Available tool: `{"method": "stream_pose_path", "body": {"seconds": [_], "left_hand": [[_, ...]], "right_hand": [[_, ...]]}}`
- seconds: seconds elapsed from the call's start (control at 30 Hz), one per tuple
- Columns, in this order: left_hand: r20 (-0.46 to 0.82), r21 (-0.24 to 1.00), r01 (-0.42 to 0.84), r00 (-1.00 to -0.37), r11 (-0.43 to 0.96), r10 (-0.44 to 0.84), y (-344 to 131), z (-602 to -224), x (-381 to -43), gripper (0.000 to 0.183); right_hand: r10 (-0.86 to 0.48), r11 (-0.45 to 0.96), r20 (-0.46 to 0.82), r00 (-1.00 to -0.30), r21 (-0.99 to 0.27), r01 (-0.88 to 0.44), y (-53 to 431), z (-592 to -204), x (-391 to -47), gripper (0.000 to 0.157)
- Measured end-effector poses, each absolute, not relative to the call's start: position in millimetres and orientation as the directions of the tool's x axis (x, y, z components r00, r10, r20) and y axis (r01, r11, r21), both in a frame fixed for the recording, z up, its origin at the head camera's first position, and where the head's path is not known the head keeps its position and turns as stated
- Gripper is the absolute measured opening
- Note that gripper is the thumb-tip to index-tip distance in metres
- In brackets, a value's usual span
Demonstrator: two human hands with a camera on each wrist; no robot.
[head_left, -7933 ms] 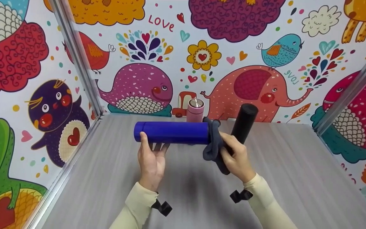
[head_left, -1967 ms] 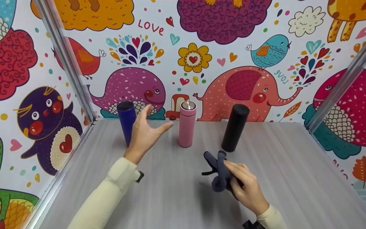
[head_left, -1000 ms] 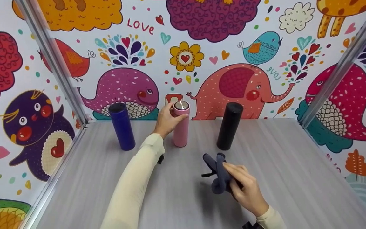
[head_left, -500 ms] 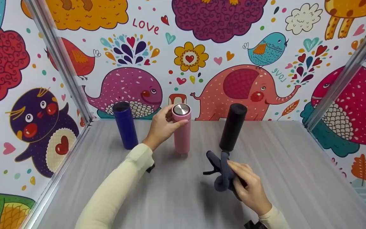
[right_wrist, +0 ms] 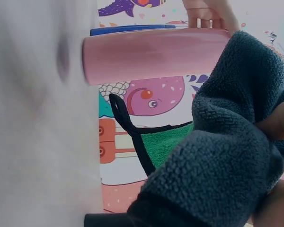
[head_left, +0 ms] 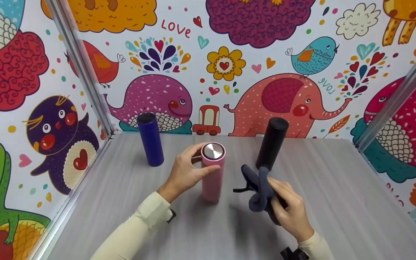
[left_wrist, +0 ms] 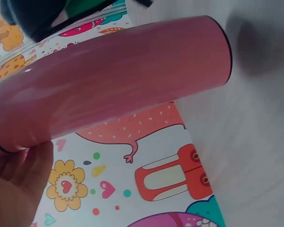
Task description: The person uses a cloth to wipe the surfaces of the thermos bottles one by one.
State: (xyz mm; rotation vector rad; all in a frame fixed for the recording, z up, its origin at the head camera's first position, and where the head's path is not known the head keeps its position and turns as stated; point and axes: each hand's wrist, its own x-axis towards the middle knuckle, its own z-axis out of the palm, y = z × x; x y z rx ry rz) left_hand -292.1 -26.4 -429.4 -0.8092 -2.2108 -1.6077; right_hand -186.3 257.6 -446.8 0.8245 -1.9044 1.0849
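Observation:
My left hand grips a pink vacuum flask with a shiny steel-topped lid, fingers and thumb around its upper part. The flask is upright over the middle of the table, its shadow apart from its base in the left wrist view. To its right, my right hand holds a bunched dark grey-blue towel cloth. The right wrist view shows the cloth's green side, black edging and hanging loop. A blue flask stands at the back left, a black flask at the back right, its base overlapped by the cloth.
The grey wood-grain table is enclosed by walls printed with cartoon animals. Metal corner posts rise at the back corners. A black strap mount sits at the right wrist.
Earlier both hands held the blue flask level, cloth at its end; it now stands back left. My left hand has since gripped the pink flask and brought it nearer. The right hand keeps the cloth.

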Motion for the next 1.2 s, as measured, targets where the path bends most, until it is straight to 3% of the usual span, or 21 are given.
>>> {"method": "stream_pose_path", "body": {"seconds": [0.37,0.77,0.93,1.2], "left_hand": [[0.513,0.792,0.574,-0.810,0.207,0.283,-18,-447,-285,0.070],[0.506,0.789,0.573,-0.811,0.223,0.295,-10,-452,-284,0.069],[0.479,0.805,0.541,-0.834,0.242,0.274,-11,-455,-283,0.070],[0.498,0.809,0.551,-0.828,0.204,0.259,-7,-461,-287,0.072]], "right_hand": [[-0.042,0.314,0.850,-0.526,-0.488,-0.814,255,-427,-203,0.046],[0.193,0.194,0.699,-0.688,-0.715,-0.672,247,-430,-239,0.038],[0.196,0.157,0.646,-0.738,-0.764,-0.626,234,-435,-249,0.039],[0.133,0.063,0.649,-0.749,-0.760,-0.647,211,-453,-262,0.039]]}}
